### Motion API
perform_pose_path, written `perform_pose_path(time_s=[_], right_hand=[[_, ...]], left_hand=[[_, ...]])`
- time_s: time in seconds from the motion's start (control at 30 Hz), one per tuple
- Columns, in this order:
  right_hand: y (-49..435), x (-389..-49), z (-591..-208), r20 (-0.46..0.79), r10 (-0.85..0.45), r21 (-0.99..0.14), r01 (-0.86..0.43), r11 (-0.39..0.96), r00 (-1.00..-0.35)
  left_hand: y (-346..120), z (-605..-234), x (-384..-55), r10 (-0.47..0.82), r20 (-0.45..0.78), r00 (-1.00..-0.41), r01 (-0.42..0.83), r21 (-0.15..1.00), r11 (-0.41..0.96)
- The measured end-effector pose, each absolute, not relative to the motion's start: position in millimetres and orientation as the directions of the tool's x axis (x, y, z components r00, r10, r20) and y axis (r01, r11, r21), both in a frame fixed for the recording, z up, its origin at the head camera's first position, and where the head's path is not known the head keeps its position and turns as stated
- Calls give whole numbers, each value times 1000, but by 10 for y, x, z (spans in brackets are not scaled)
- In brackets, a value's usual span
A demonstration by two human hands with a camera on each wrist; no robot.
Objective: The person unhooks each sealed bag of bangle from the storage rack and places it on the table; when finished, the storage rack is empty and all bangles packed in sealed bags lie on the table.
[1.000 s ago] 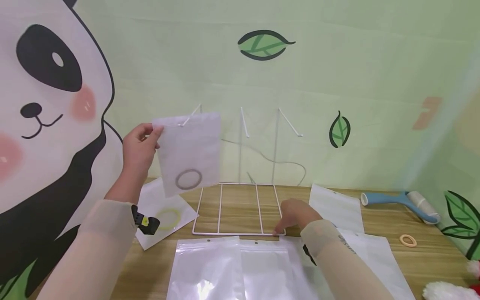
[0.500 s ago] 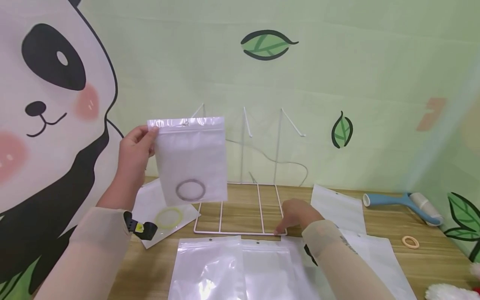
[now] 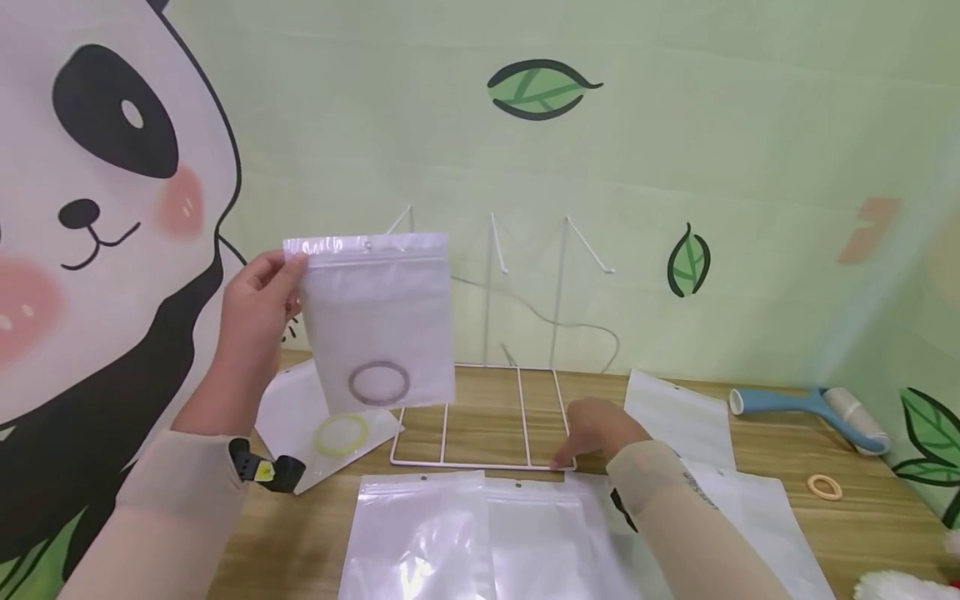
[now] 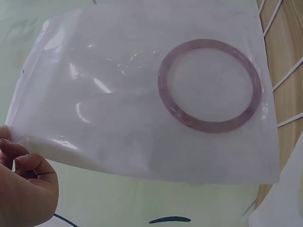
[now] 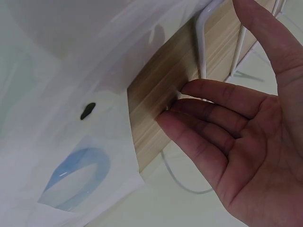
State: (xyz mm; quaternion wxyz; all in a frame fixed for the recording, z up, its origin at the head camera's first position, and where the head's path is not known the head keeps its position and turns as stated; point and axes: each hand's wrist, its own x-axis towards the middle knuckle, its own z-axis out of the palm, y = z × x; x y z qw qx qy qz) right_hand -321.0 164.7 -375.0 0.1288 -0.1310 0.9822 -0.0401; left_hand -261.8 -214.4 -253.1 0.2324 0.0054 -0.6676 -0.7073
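Note:
My left hand (image 3: 258, 308) pinches the upper left edge of a white zip bag (image 3: 375, 325), held upright before the wire rack's left hook (image 3: 400, 218). Inside the bag, low down, lies a purple bangle (image 4: 208, 126). The bag's punch hole sits in line with that hook, most of which the bag hides. My right hand (image 3: 596, 429) rests at the front right corner of the white wire rack (image 3: 480, 465), thumb at the front rail. In the right wrist view its fingers (image 5: 199, 142) are loosely bent beside the side rail.
A bag with a yellow bangle (image 3: 341, 435) lies left of the rack. Several clear zip bags (image 3: 420, 533) lie in front, more white bags (image 3: 678, 417) to the right. Two further hooks (image 3: 498, 242) stick forward. A blue lint roller (image 3: 810, 404) and wooden ring (image 3: 825, 487) lie far right.
The left hand has drawn the bag forward and slightly left; the hook, earlier showing across its top, is now mostly behind it. The right hand stays at the rack corner.

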Motion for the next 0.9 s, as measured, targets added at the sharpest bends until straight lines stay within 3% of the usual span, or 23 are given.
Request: perform_pose_path(time_s=[0.5,0.9], right_hand=[[1649,-3169,-3708,-231,-295,-111,-276,955,-927],[1654,-3182,-3734,-239,-281,-119,-259,959,-929]], left_hand=[[-2332,-2781,-1988,-227,345,-911,367,928,-60],[-2759,-3159,-1538,-63,363,-929,359,853,-378]])
